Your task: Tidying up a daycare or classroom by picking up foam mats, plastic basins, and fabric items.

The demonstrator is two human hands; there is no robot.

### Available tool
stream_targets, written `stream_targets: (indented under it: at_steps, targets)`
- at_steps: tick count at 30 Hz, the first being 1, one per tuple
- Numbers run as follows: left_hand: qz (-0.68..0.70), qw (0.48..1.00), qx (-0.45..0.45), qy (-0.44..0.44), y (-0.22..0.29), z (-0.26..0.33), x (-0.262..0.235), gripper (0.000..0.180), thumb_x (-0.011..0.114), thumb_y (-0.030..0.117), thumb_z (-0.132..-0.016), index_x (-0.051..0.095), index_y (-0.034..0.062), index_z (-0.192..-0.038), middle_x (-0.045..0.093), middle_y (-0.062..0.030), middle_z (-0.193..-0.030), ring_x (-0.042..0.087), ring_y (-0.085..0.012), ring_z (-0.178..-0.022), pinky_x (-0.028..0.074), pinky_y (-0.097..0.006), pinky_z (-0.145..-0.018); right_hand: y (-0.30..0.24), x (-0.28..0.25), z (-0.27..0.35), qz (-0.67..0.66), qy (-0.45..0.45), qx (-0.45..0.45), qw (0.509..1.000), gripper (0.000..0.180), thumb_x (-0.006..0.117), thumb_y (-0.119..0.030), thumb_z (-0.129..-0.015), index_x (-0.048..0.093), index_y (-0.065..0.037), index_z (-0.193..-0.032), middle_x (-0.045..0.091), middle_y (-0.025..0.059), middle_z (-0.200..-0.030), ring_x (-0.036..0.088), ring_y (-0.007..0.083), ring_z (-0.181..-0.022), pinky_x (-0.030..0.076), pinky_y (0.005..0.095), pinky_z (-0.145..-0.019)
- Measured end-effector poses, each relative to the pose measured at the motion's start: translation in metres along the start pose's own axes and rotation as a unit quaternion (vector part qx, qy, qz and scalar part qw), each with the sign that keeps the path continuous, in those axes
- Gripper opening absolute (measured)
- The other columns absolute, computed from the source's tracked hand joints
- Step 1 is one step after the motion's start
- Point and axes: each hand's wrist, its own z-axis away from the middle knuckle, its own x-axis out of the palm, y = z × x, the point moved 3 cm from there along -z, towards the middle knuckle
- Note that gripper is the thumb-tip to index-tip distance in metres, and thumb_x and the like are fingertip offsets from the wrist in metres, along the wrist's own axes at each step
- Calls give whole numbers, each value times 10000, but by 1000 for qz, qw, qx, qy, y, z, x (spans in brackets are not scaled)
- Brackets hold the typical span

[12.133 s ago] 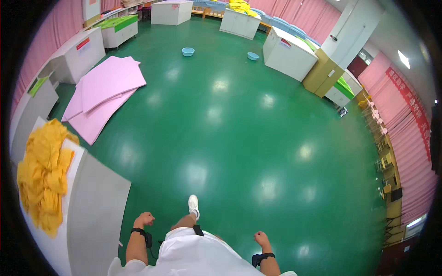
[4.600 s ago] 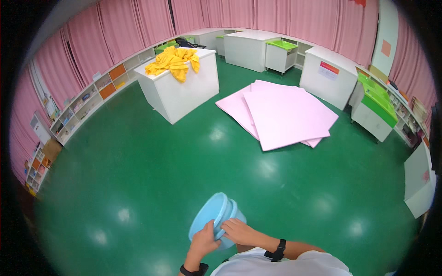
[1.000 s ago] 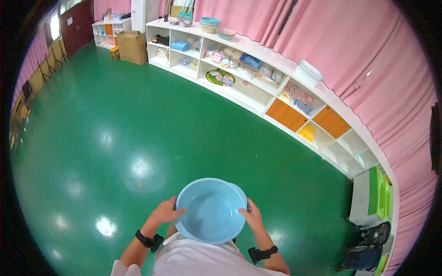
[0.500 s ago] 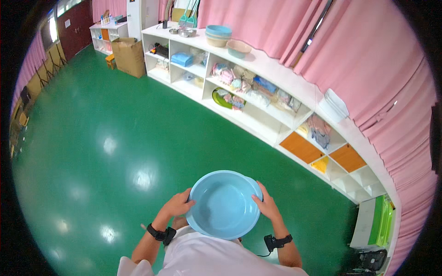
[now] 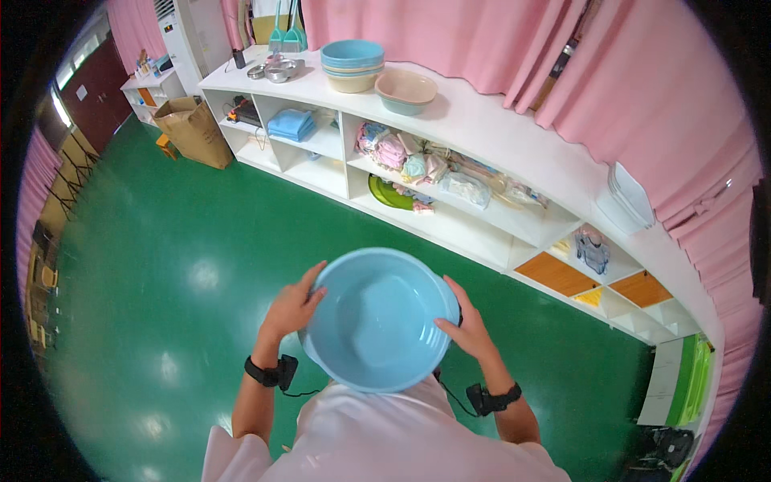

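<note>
A round light blue plastic basin (image 5: 377, 321) hangs in front of my body, held between both hands, and nothing shows inside it. My left hand (image 5: 293, 304) grips the rim on the left, its thumb at the edge and the other fingers mostly behind the wall. On the opposite side my right hand (image 5: 466, 325) is closed on the rim, thumb over the inner edge. Black straps with small boxes circle both wrists. Ahead on the white shelf unit (image 5: 474, 116) stand a stack of basins (image 5: 352, 64), blue over cream, and a pinkish basin with a pale green one (image 5: 406, 90).
Metal bowls (image 5: 281, 71) and blue-green dustpans (image 5: 287, 36) are at the unit's far left end. Its shelves hold folded blue cloths (image 5: 291, 124) and bundled clothes (image 5: 389, 151). A cardboard box (image 5: 193, 132) stands on the green floor (image 5: 241, 217). White trays (image 5: 626, 199) lean by the pink curtains.
The shelf unit appears closer and larger. The basin has risen in view and moved slightly left, with both hands still on its rim.
</note>
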Motion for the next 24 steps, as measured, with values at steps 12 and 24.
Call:
stream_targets:
  at_steps: [12, 24]
  targets:
    - [449, 853, -35, 263, -74, -204, -137, 644, 653, 162, -760, 379, 2, -1320, 455, -146, -1274, 432, -243, -1182, 320, -352, -1022, -1, 22, -363, -108, 8, -20, 994, 442, 596, -130, -847, 346, -49, -1203, 531, 154, -1017, 534, 200, -889, 440, 323, -785]
    - [452, 844, 64, 284, -127, -511, -358, 648, 553, 276, -807, 352, 16, -1366, 396, -164, -1357, 406, -244, -1230, 326, -359, -1034, -50, 51, -656, -306, 162, -8, 938, 234, 415, -177, -953, 392, -22, -1126, 447, 86, -1081, 421, 140, -1020, 341, 288, -916]
